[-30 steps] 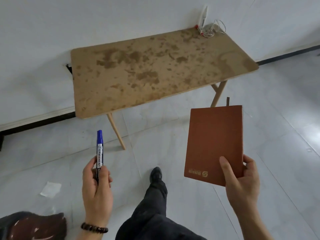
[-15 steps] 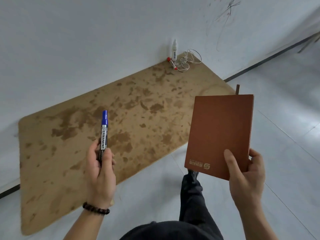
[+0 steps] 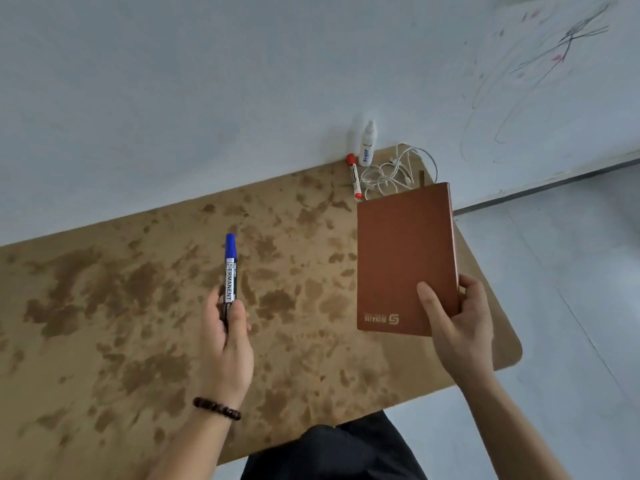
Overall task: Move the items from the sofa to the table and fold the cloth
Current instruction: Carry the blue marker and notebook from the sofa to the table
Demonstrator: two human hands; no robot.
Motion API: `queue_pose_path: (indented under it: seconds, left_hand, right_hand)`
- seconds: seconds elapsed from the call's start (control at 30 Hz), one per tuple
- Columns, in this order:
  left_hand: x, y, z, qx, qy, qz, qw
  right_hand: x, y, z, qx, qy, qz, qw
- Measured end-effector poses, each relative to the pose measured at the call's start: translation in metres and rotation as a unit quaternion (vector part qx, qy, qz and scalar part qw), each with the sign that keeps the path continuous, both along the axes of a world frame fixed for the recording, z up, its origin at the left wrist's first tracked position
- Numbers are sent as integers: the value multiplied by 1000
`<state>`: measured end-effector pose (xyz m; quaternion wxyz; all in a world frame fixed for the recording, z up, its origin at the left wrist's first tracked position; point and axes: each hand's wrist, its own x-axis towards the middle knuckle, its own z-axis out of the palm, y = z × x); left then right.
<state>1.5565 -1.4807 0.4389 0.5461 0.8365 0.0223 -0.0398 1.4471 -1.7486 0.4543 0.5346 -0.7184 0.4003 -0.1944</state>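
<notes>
A stained brown wooden table (image 3: pixel 121 323) fills the lower left and middle of the head view, its far edge against a white wall. My left hand (image 3: pixel 227 344) grips a blue permanent marker (image 3: pixel 230 271) upright over the middle of the table. My right hand (image 3: pixel 457 327) holds a closed brown notebook (image 3: pixel 401 258) by its lower right corner, above the table's right part. The sofa and the cloth are out of view.
At the table's far right corner lie a red-capped marker (image 3: pixel 354 176), a small white bottle (image 3: pixel 367 144) and a tangle of white cable (image 3: pixel 391 174). Grey tiled floor (image 3: pixel 571 306) lies to the right. The wall at upper right has scribbles. My dark trousers show at the bottom.
I have come right up to the table. Both hands, with the marker and the notebook, now hang over the tabletop instead of over the floor.
</notes>
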Motion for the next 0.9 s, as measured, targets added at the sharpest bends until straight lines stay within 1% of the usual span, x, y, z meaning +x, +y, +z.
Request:
queue_pose_path:
  seconds: [0.1, 0.23, 0.3, 0.4, 0.43, 0.5, 0.57, 0.6, 0.77, 0.9]
  left_hand:
    - [39, -47, -21, 41, 45, -18, 998]
    - [97, -98, -55, 82, 94, -16, 992]
    - [124, -117, -68, 113, 102, -18, 988]
    - [157, -135, -83, 117, 96, -19, 988]
    - [166, -138, -87, 114, 96, -11, 989]
    - [181, -146, -100, 120, 96, 3, 988]
    - [193, -156, -112, 134, 100, 7, 986]
    - [197, -161, -117, 137, 105, 1, 985]
    - [209, -193, -134, 147, 125, -53, 980]
    - [220, -224, -142, 167, 106, -77, 977]
  right_hand:
    - [60, -36, -20, 13, 20, 45, 999]
    - [139, -57, -63, 22, 56, 109, 992]
    - [179, -60, -84, 41, 74, 131, 988]
    - [231, -61, -118, 72, 103, 172, 977]
    - [243, -60, -129, 62, 120, 179, 974]
    - [261, -61, -151, -11, 187, 184, 965]
    - [268, -63, -170, -94, 277, 163, 942]
    - [269, -64, -177, -110, 292, 146, 939]
    - [275, -63, -186, -108, 269, 90, 953]
    - [263, -71, -181, -221, 282, 141, 923]
